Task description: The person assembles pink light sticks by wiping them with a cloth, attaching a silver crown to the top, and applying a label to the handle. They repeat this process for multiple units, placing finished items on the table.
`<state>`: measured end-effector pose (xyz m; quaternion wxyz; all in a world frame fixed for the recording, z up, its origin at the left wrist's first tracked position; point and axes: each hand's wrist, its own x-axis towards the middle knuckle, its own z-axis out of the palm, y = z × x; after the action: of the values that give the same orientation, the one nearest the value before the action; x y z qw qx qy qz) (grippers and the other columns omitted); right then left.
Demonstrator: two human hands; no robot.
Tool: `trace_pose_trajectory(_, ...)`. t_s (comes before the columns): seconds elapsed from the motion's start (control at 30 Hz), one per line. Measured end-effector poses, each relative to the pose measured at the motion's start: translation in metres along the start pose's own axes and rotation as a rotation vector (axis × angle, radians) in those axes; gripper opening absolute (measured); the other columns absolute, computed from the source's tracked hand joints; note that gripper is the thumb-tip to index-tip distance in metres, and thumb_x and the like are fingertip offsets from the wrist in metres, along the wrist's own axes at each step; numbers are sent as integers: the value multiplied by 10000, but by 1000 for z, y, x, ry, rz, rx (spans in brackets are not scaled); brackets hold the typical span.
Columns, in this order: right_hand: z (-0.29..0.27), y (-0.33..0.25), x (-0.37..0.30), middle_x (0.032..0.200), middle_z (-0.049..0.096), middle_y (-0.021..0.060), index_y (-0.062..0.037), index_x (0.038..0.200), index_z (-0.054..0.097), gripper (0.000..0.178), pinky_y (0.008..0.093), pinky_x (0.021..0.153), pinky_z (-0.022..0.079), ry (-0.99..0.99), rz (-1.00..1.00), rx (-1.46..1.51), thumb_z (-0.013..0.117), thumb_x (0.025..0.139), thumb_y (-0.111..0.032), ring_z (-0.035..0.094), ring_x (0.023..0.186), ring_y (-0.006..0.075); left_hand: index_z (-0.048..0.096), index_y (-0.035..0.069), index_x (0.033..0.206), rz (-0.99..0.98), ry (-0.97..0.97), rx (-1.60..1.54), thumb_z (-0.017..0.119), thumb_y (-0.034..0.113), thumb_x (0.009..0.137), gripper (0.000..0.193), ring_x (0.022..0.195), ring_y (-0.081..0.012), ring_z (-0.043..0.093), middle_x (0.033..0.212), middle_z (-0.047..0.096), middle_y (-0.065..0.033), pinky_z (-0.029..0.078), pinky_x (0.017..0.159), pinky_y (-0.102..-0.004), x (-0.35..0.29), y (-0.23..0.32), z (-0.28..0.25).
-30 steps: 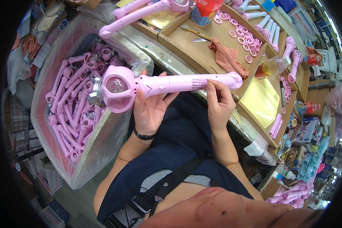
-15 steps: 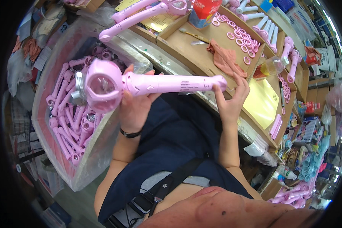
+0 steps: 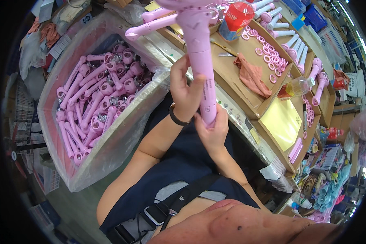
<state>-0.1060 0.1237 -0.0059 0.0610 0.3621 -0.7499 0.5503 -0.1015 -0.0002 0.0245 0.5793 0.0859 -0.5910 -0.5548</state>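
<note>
A pink toy wand (image 3: 201,57) stands almost upright in front of me, its wide ringed head running off the top of the picture. My left hand (image 3: 184,91), with a black band on the wrist, grips the middle of its handle. The fingers of my right hand (image 3: 215,128) are closed around the bottom end. Small dark print runs down the handle near my left thumb. Behind the wand's upper part, another pink wand (image 3: 152,26) lies at the table's edge.
On the left stands a plastic-lined bin (image 3: 114,136) heaped with pink wands. Cardboard trays (image 3: 254,106) to the right hold pink rings (image 3: 271,57), an orange cloth (image 3: 250,77) and a yellow sheet (image 3: 281,122). Two drink bottles (image 3: 290,89) stand or lie among them.
The wand has swung from lying level to nearly upright, head up and away. My right hand has come left and down with its end; the left has moved right.
</note>
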Motion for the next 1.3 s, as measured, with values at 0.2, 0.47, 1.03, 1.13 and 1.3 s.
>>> trace_pose_trajectory(0.2, -9, 1, -25, 965, 590, 36, 17, 1145, 523, 442, 251, 772, 450, -387, 447, 683, 733, 774, -101, 555, 845, 103, 555, -18, 1011, -1058, -477, -1334, 353, 521, 953, 579, 744, -287, 613, 797, 638, -152, 478, 852, -455, 4, -9, 5)
trace_pose_trajectory(0.47, -57, 31, -33, 1037, 575, 23, 13, 1215, 504, 480, 230, 824, 418, -222, 555, 622, 711, 791, -76, 527, 929, 81, 565, -19, 1081, -947, -377, -588, 361, 305, 1004, 390, 932, -210, 624, 1009, 645, -124, 487, 852, -341, 6, 11, 2)
trace_pose_trajectory(1.03, -398, 203, 105, 634, 568, 40, -27, 886, 583, 291, 220, 355, 325, 675, 765, 213, 669, 842, -301, 509, 451, 119, 553, 2, 1129, 823, -1327, -91, 462, 170, 949, 263, 1014, -189, 576, 1081, 605, -103, 445, 915, -292, 108, 114, -30)
trace_pose_trajectory(1.13, -419, 253, 131, 653, 569, 39, -50, 859, 567, 250, 213, 307, 297, 684, 802, 183, 660, 849, -282, 523, 450, 117, 552, 5, 1133, 845, -1366, -54, 463, 176, 949, 267, 1022, -189, 574, 1088, 604, -103, 443, 916, -290, 107, 121, -27)
trace_pose_trajectory(1.3, -436, 328, 171, 721, 584, 61, -15, 894, 598, 277, 233, 350, 367, 734, 848, 183, 721, 791, -240, 588, 550, 147, 551, 9, 1139, 874, -1400, 11, 465, 187, 949, 274, 1034, -188, 572, 1100, 602, -102, 440, 918, -288, 105, 142, -19)
